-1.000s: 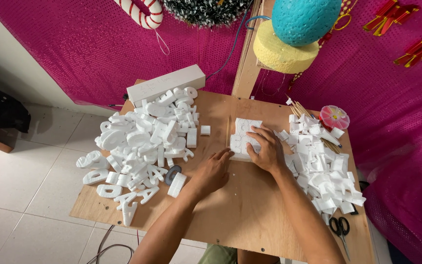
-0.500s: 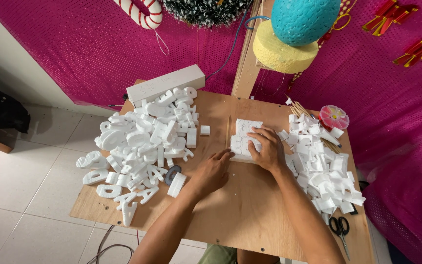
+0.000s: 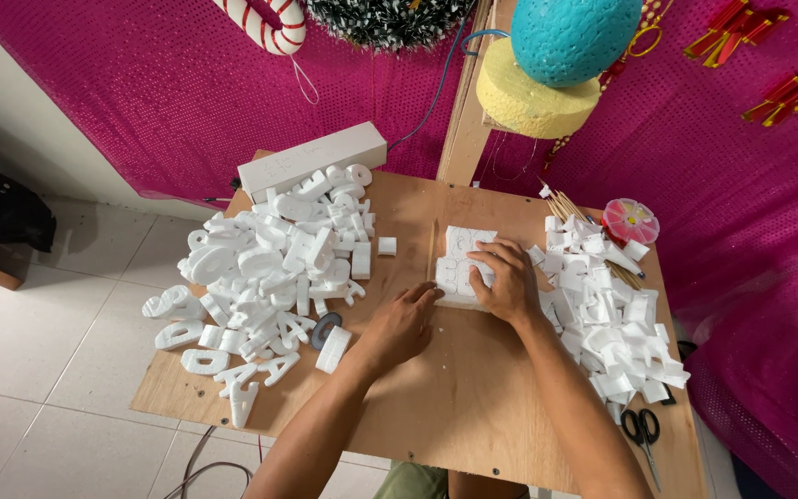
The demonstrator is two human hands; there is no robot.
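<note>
A white foam block (image 3: 457, 254) with cut-out shapes lies near the middle of the plywood board (image 3: 436, 407). My right hand (image 3: 507, 280) presses down on top of the block, fingers curled over its right half. My left hand (image 3: 402, 323) rests flat on the board, fingertips touching the block's lower left corner. A big heap of white foam letters (image 3: 270, 268) lies to the left. A second pile of white foam offcuts (image 3: 616, 314) lies to the right of my right hand.
A long white foam bar (image 3: 311, 162) sits at the board's back left. Wooden skewers (image 3: 573, 208) and a round pink box (image 3: 630, 220) are at the back right, black scissors (image 3: 642, 432) at the front right. Pink sequin cloth hangs behind; tiled floor lies left.
My left hand has slid slightly toward the block's corner. My right hand has shifted a little on top of the block. The piles are unchanged.
</note>
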